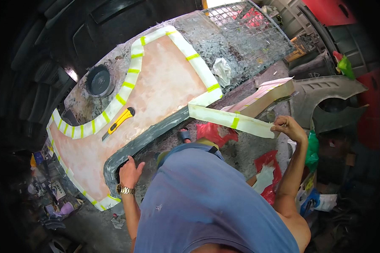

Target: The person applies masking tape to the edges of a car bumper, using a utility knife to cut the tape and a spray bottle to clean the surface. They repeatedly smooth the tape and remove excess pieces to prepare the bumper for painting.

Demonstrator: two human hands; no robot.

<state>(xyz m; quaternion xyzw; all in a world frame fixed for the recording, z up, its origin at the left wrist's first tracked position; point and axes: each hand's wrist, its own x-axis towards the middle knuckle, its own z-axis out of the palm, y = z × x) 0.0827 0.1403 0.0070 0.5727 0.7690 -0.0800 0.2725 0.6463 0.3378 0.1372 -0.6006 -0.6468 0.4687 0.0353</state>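
A fender-shaped panel point(169, 63) with a blotchy pinkish surface lies on the worktable. White strips point(200, 71) edge much of it, fixed with bits of yellow-green tape point(193, 57). One long cream strip point(215, 117) reaches out from the panel's right corner, and my right hand point(288, 126) pinches its far end in the air. At the panel's dark near side point(147, 135) is my left hand point(131, 172), its fingers apart and holding nothing. A yellow utility knife point(119, 123) rests on the panel with its blade out.
A dark round tub point(100, 81) and crumpled white paper point(222, 71) sit on the messy worktable point(236, 46). At the right are a strip-edged curved piece point(264, 99) and a grey fender point(325, 92). Red plastic sheets point(217, 134) and assorted clutter point(57, 198) lie lower down.
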